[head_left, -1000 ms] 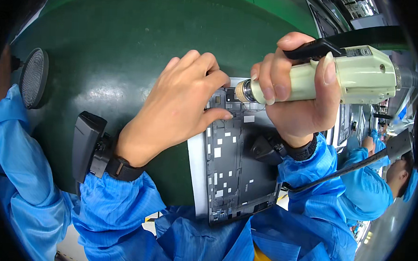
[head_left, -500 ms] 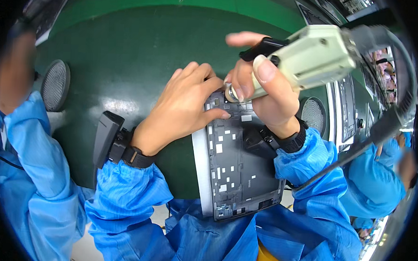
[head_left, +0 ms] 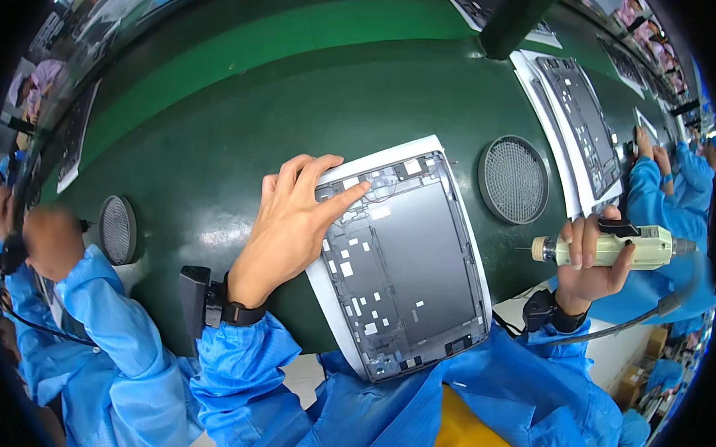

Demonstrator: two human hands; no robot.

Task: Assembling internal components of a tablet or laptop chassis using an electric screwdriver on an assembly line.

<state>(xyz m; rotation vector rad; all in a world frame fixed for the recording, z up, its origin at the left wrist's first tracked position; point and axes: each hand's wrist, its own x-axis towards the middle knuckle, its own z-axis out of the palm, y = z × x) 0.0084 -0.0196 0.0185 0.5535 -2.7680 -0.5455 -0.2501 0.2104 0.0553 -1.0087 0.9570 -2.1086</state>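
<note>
A dark tablet housing [head_left: 429,242], inner side up, lies tilted on a white sheet or board [head_left: 334,310] at the table's near edge. Small white pads and thin wires dot its inside. My left hand [head_left: 282,220] holds the housing's upper left corner, thumb on the inner face, fingertips at the top edge. Off to the right, my right hand [head_left: 584,261] is wrapped round a pale green electric screwdriver [head_left: 644,248] with a black lever. Its thin bit points left, apart from the housing, and a cable runs from its rear.
Round dishes with meshed insides stand right [head_left: 513,180] and left [head_left: 118,229] on the green table [head_left: 364,88]. More housings [head_left: 582,121] lie on white sheets at right. A dark post [head_left: 514,27] rises at the back. Co-workers in blue sit on both sides.
My right hand has drawn the screwdriver off the housing's top corner, down and to the right. My left hand stays at the corner. The head view has shifted.
</note>
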